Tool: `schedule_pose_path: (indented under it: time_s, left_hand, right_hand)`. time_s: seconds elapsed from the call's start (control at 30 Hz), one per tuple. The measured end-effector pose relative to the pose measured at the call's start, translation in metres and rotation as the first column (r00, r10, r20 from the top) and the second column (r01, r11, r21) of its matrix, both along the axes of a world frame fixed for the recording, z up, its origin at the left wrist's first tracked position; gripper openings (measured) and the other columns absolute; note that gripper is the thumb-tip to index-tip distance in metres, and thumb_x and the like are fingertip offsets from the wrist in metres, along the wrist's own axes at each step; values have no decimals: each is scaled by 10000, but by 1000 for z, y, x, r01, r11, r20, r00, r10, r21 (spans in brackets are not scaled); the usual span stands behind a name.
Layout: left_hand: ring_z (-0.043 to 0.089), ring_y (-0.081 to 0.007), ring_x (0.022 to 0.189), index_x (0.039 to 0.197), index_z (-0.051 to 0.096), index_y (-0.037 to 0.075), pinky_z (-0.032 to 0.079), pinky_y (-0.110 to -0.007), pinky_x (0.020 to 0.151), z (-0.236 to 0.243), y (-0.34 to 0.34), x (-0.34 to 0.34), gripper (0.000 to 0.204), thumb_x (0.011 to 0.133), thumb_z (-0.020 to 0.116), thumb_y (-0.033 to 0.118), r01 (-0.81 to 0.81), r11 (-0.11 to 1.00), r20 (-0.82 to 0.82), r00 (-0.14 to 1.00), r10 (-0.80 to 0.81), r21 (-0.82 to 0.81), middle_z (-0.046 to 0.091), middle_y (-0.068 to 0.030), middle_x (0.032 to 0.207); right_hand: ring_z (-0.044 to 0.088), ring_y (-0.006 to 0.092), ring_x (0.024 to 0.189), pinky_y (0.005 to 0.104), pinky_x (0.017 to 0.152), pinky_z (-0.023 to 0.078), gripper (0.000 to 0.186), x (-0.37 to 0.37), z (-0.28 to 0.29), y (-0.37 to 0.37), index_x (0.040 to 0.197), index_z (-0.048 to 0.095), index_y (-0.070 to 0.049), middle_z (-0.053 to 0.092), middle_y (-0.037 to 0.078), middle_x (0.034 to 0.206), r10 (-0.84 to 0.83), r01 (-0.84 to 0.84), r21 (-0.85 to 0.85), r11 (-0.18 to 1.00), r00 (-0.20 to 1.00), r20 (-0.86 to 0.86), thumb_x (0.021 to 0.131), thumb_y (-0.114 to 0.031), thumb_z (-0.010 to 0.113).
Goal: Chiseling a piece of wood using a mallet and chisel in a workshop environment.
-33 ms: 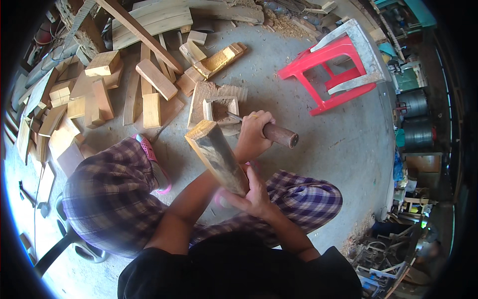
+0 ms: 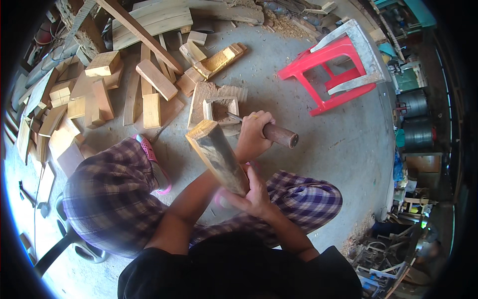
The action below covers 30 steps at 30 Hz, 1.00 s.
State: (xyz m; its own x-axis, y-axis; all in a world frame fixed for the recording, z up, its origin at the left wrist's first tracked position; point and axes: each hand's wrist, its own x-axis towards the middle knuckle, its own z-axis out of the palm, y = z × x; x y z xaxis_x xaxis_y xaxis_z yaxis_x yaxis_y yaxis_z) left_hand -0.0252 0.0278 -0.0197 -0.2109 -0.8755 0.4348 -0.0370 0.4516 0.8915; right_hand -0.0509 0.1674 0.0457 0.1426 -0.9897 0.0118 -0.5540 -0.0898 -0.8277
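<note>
My left hand (image 2: 255, 130) is closed around the brown wooden handle of a chisel (image 2: 280, 135). The chisel's metal blade points left into a small hollowed wooden block (image 2: 207, 110); its very tip is hard to make out. That hollowed block rests against a rough, larger wood block (image 2: 198, 94) on the floor. Lower down, my right hand (image 2: 253, 195) grips one end of a thick wooden billet (image 2: 216, 155), dark on one face and pale at its far end. The billet is held slanting up and left, above my left forearm, apart from the chisel handle.
Wood blocks and offcuts (image 2: 152, 110) lie heaped at the left and far left. A red plastic stool (image 2: 323, 74) lies tipped over at the far right. Wood shavings (image 2: 284, 27) are scattered at the back. My legs in plaid trousers (image 2: 112, 194) flank the work.
</note>
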Motion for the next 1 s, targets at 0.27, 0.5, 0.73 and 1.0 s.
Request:
schedule_pose_path:
  time_s: [0.27,0.5,0.73,1.0]
  left_hand:
    - [578,-355,819,817,569,56,417,-414,699,2,-1,-8,222,662,728,62,-15,998,-5,1000,15,69,582,-134,810]
    - [634,-246,954,1178,599,49,526,-358,879,-90,-1,-33,407,852,722,257,308,945,-590,786,-186,112,626,-105,1074]
    - [629,-312,941,1186,603,52,503,-419,885,-93,-8,-36,463,798,750,259,106,972,-187,980,-67,209,615,-144,1101]
    - [652,-249,839,1194,545,55,567,-399,687,-115,0,-43,301,930,622,177,505,818,-771,624,-124,277,620,-123,1064]
  right_hand:
    - [650,237,922,369,828,511,608,-11,-2,6,1217,488,15,640,160,1056,-137,136,19,991,971,197,782,-263,811]
    - [587,156,943,324,838,481,502,-15,11,-9,1236,475,9,609,87,1040,-291,265,160,951,942,168,849,-179,734]
    - [611,191,884,349,782,498,524,-16,3,-1,1181,477,7,613,122,972,-264,294,-60,954,917,300,815,-224,774]
    - [573,155,954,310,832,477,459,-19,6,-10,1216,464,8,590,92,1053,-327,304,163,939,934,145,871,-169,711]
